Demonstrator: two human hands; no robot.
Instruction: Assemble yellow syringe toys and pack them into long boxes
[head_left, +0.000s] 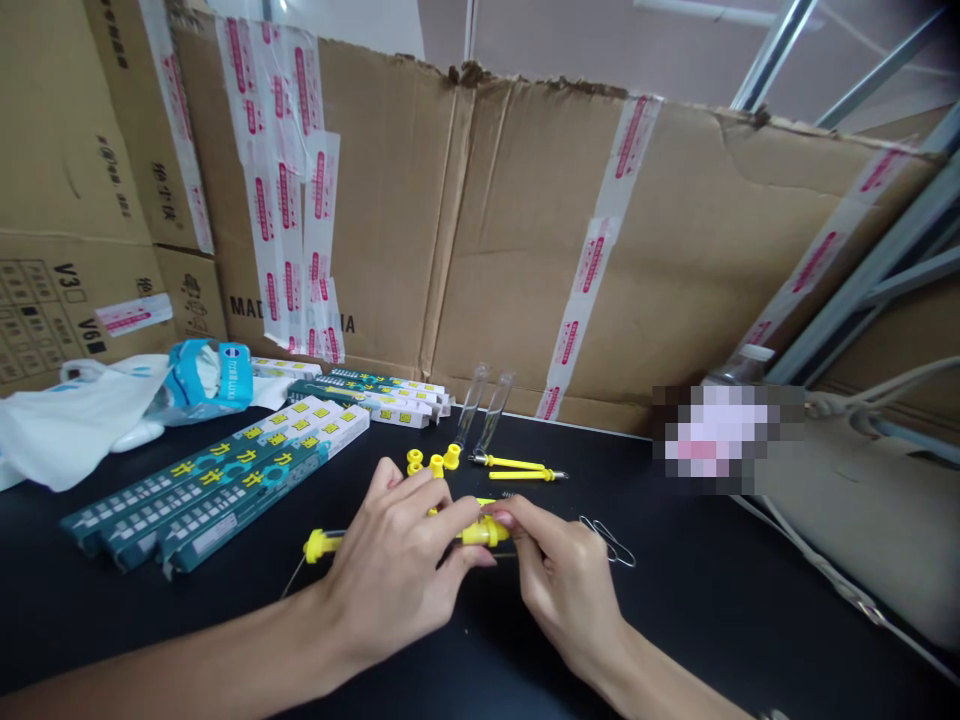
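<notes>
A tubular spring scale with yellow end fittings lies sideways low over the black table. My left hand is wrapped round its tube, which is mostly hidden. At the other end, my right hand pinches the yellow fitting between thumb and fingers. A thin wire shows below the tube. Just beyond my hands are several yellow caps, two clear tubes and two yellow rods with metal ends. A small spring lies near my right fingers. Bent wire hooks rest right of my right hand.
Long green-and-white boxes lie at the left, with more boxes behind. A blue tissue pack and white plastic sit far left. Cardboard walls close off the back. A blurred-out bottle and a beige bag are right.
</notes>
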